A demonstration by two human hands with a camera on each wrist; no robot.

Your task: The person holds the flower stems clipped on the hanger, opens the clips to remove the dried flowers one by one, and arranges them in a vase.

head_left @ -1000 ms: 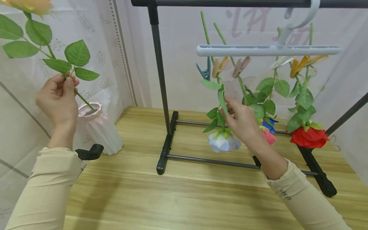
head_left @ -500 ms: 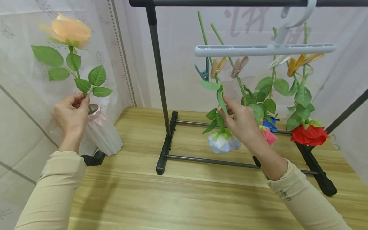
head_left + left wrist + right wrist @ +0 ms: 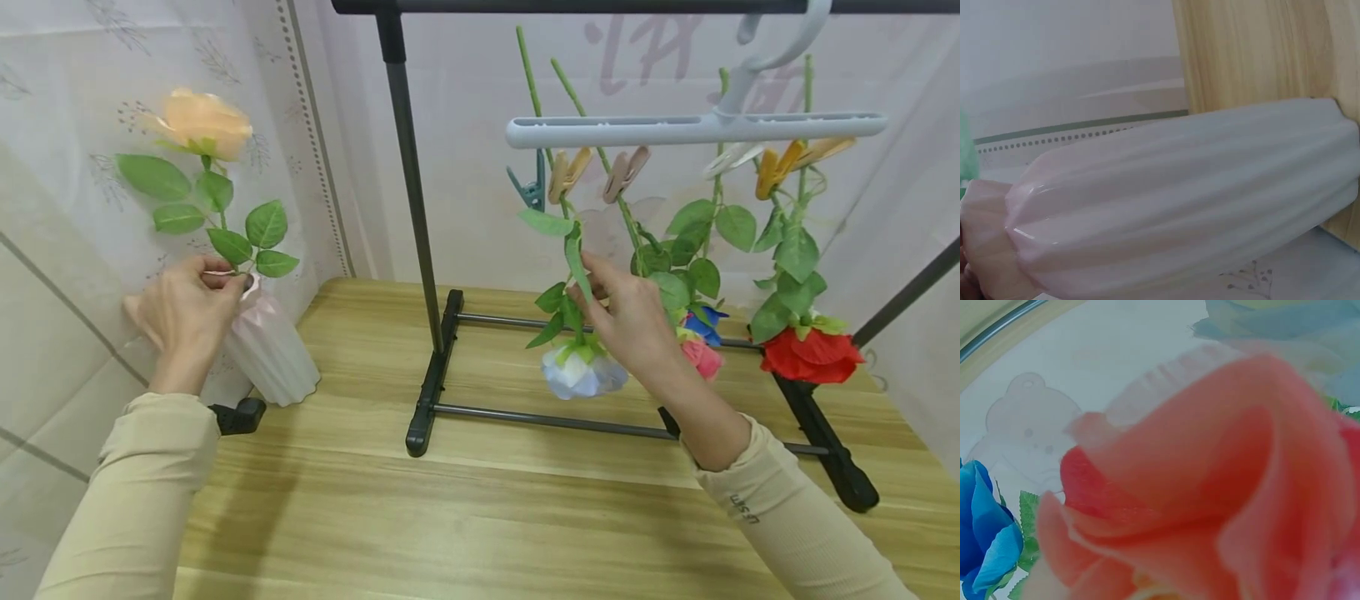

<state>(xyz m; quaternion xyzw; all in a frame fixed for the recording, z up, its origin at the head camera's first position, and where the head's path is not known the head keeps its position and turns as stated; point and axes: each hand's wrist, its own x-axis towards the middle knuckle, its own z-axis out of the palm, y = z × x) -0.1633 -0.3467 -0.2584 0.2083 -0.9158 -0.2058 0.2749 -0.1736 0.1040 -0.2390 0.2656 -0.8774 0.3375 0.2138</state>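
Note:
My left hand pinches the stem of a peach artificial rose right at the mouth of a white-and-pink ribbed vase. The rose stands upright, bloom on top, and its lower stem is hidden by the hand and vase. Across the left wrist view lies the vase's pleated side. On the other side, my right hand holds the leafy stem of a pale blue rose, which hangs head down. A pink rose fills the right wrist view, where the right fingers are out of sight.
A light-blue hanger hangs from a black rack on the wooden table. Several clothespins, such as a yellow one, grip upside-down roses, including a red rose and a blue rose. Curtains stand behind.
My left hand has moved right toward the vase, then the peach rose has come down, its stem sinking into the vase mouth. My right hand stays in place on the pale blue rose.

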